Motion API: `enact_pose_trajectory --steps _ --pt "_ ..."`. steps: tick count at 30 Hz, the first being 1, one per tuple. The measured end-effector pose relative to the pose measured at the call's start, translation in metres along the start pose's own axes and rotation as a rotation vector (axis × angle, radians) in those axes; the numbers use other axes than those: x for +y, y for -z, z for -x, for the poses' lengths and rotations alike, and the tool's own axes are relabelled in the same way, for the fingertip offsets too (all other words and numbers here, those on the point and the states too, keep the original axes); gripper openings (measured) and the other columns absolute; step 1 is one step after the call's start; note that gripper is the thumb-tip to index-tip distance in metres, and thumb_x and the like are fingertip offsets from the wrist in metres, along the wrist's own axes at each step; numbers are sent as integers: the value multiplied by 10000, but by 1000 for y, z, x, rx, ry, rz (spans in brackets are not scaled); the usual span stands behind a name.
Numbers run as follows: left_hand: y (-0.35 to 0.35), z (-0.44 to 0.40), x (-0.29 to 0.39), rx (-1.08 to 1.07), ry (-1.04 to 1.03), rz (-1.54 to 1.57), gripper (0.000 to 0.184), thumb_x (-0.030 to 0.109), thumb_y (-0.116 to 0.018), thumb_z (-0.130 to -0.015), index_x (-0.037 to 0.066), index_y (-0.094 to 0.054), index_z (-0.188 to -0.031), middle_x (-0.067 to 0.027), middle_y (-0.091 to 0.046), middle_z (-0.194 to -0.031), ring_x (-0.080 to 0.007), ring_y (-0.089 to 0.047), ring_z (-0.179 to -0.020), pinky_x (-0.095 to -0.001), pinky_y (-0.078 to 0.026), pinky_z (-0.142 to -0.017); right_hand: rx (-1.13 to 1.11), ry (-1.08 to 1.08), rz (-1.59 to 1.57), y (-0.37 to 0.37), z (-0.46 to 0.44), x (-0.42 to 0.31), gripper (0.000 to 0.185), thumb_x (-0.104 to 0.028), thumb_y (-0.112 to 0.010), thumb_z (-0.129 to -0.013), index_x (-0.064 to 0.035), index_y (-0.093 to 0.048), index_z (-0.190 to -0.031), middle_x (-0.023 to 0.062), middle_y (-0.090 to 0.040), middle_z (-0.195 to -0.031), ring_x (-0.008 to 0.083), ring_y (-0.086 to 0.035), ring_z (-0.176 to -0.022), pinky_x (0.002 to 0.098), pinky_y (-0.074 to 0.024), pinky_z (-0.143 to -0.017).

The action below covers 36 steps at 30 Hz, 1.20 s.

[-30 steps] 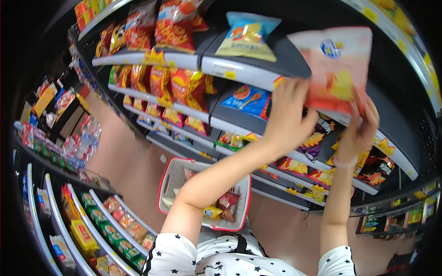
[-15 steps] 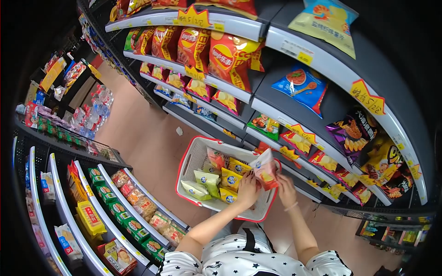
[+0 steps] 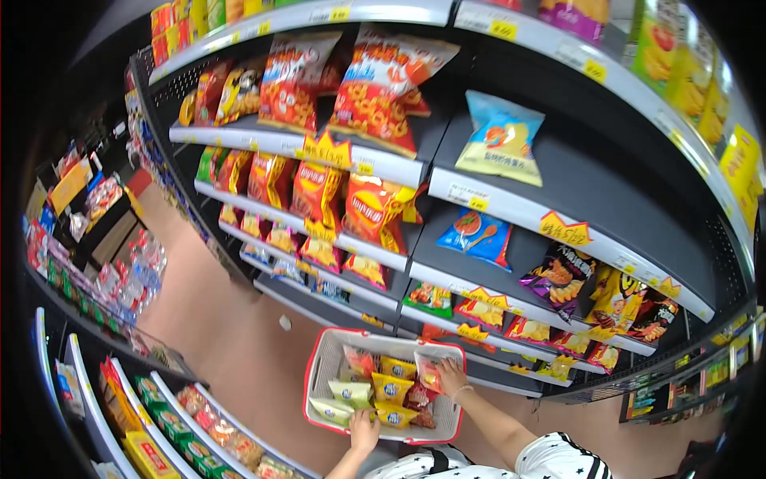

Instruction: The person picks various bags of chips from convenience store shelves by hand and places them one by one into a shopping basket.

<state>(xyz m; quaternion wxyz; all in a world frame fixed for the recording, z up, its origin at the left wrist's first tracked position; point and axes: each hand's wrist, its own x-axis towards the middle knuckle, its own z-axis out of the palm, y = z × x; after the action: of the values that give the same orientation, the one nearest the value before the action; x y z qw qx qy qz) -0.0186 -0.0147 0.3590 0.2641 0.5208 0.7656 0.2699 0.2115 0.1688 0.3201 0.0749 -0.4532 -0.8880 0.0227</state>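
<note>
A white shopping basket (image 3: 317, 367) with a red rim stands low in front of me, holding several snack bags. My right hand (image 3: 453, 377) is closed on a pink-and-white snack bag (image 3: 428, 372) inside the basket's right end. At the near rim, my left hand (image 3: 365, 432) has its fingers curled over the edge, close to a pale green bag (image 3: 332, 411). Yellow bags (image 3: 391, 388) fill the middle of the basket. Dark red bags (image 3: 421, 399) lie right of them, and a pink-red bag (image 3: 361, 361) rests at the back.
Ahead is a tall shelf (image 3: 511, 195) with crisp bags, including a light blue and yellow bag (image 3: 503, 137) and a blue bag (image 3: 477, 236). A lower shelf with packaged food (image 3: 209, 419) runs along my left. Bottled drinks (image 3: 132, 275) stand farther down the aisle floor (image 3: 191, 251).
The pink-and-white bag has gone down into the basket's right end with my right hand. My left hand has moved from over the yellow bags to the near rim. My view has tilted up.
</note>
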Motion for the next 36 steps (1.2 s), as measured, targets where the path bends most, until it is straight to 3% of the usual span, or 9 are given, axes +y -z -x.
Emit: enact_pose_trajectory --steps 3,6,9,13,16,21,25,30,36 --pt "15 -25 28 -11 -177 121 256 133 -577 -810 30 -596 -1043 -177 -599 -1020 -343 -542 -991 -428 -416 -863 34 128 -313 77 -26 -1 301 -151 -556 -818 -40 -554 -1098 126 -529 -1200 285 -485 -1134 382 -417 -945" --pt "43 -62 94 37 -488 224 280 127 -581 -827 23 -563 -1086 -188 -603 -1007 -355 -553 -970 -424 -430 -848 420 396 -326 196 -61 11 242 -103 -599 -772 -40 -599 -1005 120 -571 -1106 303 -540 -1015 440 -435 -888" --pt "84 -119 179 254 -857 224 344 56 -602 -792 27 -523 -1126 -163 -574 -1079 -346 -537 -995 -422 -420 -857 937 255 73 322 -96 24 301 -135 -658 -738 -107 -606 -1033 114 -539 -1113 322 -502 -1049 451 -398 -859" --pt "148 -174 304 619 -993 93 460 90 -589 -808 -21 -438 -1229 -202 -462 -1215 -390 -420 -1141 -452 -342 -956 1058 16 105 437 -157 26 472 -285 -627 -809 -35 -501 -1189 165 -465 -1237 348 -357 -1215 447 -294 -983" --pt "173 -215 369 784 -1037 -41 562 162 -601 -816 -57 -359 -1273 -222 -404 -1266 -396 -359 -1199 -473 -293 -997 1102 -77 132 432 -201 51 560 -424 -539 -848 31 -502 -1171 168 -481 -1228 337 -351 -1226 463 -259 -1009" --pt "182 -277 406 861 -963 -200 465 289 -550 -869 -63 -470 -1162 -222 -465 -1213 -385 -353 -1215 -472 -280 -997 985 -87 314 418 -211 63 557 -482 -452 -876 1 -586 -1117 153 -536 -1209 314 -397 -1205 453 -252 -1029" --pt "175 -287 411 772 -929 -114 433 329 -508 -899 -57 -527 -1094 -209 -485 -1210 -369 -347 -1228 -464 -262 -1009 950 -95 246 419 -214 64 483 -447 -458 -885 -38 -624 -1081 121 -590 -1145 297 -453 -1149 444 -270 -1017" --pt "169 -261 411 798 -912 16 374 283 -470 -926 -14 -550 -1139 -186 -483 -1233 -375 -324 -1239 -482 -241 -1020 1042 100 123 423 -202 61 357 -289 -534 -867 -53 -591 -1129 51 -589 -1160 213 -498 -1084 379 -349 -948" --pt "158 -213 399 662 -960 186 433 254 -498 -912 -27 -450 -1237 -200 -400 -1312 -378 -269 -1274 -479 -223 -1036 1188 238 99 422 -169 54 412 -198 -546 -801 -45 -544 -1183 58 -543 -1220 243 -495 -1067 387 -379 -909"
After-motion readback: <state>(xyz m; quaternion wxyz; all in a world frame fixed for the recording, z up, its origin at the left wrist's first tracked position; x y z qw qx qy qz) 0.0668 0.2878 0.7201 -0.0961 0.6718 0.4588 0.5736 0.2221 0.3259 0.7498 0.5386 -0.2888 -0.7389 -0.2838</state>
